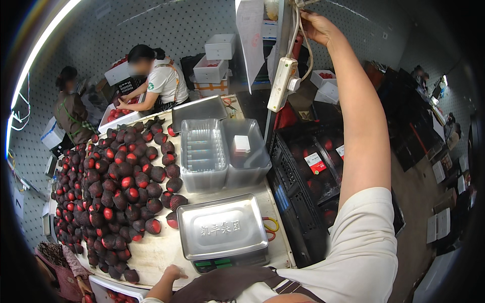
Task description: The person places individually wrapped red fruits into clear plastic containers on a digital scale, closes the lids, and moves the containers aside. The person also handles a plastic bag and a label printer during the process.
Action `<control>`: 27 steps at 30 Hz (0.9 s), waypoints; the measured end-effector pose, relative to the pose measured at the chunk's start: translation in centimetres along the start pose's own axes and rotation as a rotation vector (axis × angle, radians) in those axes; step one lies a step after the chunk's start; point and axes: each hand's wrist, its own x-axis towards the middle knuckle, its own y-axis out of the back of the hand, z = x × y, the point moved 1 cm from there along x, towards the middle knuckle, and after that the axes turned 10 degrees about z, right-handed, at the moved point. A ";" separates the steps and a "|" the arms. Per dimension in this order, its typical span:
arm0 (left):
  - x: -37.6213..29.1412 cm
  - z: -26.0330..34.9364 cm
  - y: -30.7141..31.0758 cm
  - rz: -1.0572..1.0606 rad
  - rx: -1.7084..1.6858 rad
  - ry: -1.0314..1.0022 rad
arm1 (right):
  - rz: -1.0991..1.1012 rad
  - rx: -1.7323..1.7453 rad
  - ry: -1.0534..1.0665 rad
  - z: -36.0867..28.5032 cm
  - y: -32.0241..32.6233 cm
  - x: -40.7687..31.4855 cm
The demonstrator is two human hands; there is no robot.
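Observation:
My right hand [316,28] is raised at the top, beside looped cables on a metal post [282,41]; its fingertips are partly hidden, so what it touches is unclear. A power strip [282,85] hangs below it. My left hand [174,272] rests at the near edge of the white table [151,253], holding nothing visible, left of a scale with a steel pan [223,227]. Left of the scale lies a large heap of red fruits in dark foam nets [121,178]. Clear plastic containers [204,155] stand behind the scale, next to a bin holding small cards [241,144].
Black crates [295,204] with packed fruit stand right of the table. Scissors [271,227] lie by the scale. A co-worker [166,79] handles fruit at a white box across the table; other people are at the left and far right. White foam boxes [219,47] are stacked behind.

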 end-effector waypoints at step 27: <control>0.7 -1.3 -2.0 0.029 -0.037 0.022 | 1.021 0.106 0.468 -8.4 2.1 -1.8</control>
